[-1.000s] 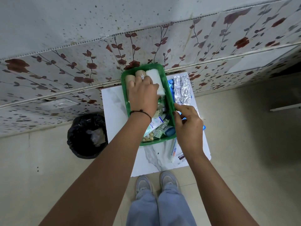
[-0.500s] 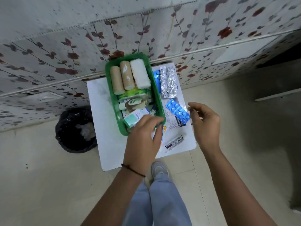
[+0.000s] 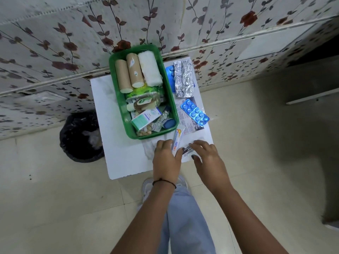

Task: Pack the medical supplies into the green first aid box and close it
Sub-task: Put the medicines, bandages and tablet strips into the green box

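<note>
The green first aid box [image 3: 117,99] stands open on the white table [image 3: 108,129] against the wall. It holds two tan bandage rolls [image 3: 128,74], a white gauze roll [image 3: 149,69], a small bottle, a teal-and-white carton [image 3: 145,119] and small packets. My left hand [image 3: 166,159] is at the table's front, just below the box, its thumb and fingers closed on the lower end of a white ointment tube [image 3: 178,138]. My right hand [image 3: 208,159] hovers beside it with fingers spread over a black-labelled tube [image 3: 187,152], which it partly hides.
To the right of the box lie silver blister strips [image 3: 183,79] over a blue pack [image 3: 169,72], a blue blister pack [image 3: 194,112] and a printed leaflet [image 3: 184,123]. A black-lined bin [image 3: 80,136] stands on the floor to the left. The floral wall is directly behind.
My left hand left the box's far end and came down to the tubes at the table's front. My right hand moved from the box's right side to the same spot.
</note>
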